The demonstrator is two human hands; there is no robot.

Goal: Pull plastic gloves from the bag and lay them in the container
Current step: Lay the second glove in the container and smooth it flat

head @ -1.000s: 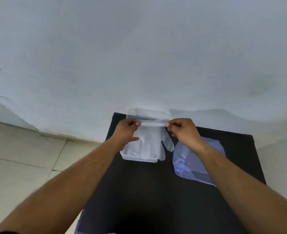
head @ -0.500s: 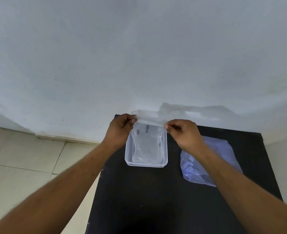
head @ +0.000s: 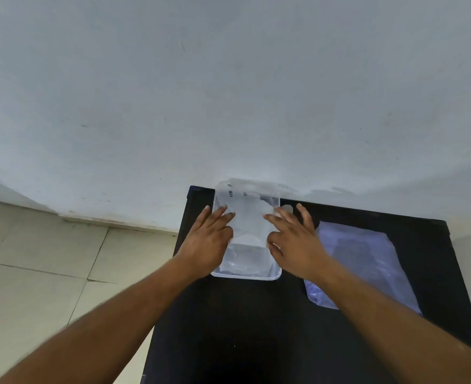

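Observation:
A clear rectangular plastic container (head: 246,276) stands at the far left of the black table, close to the wall. A thin clear plastic glove (head: 249,217) lies flat inside it. My left hand (head: 208,239) rests palm down over the container's left side, fingers spread, fingertips on the glove. My right hand (head: 291,239) lies flat over the right side, its fingers spread too and touching the glove. To the right, a bluish plastic bag (head: 364,259) of gloves lies on the table, partly hidden by my right forearm.
The black table (head: 228,328) butts against a pale wall (head: 228,92). Its left edge drops to a tiled floor (head: 48,267). The container's far end sits right at the wall.
Both hands pinched the glove by its cuff above the container; now the glove is down inside and both hands have let go and lie flat on it.

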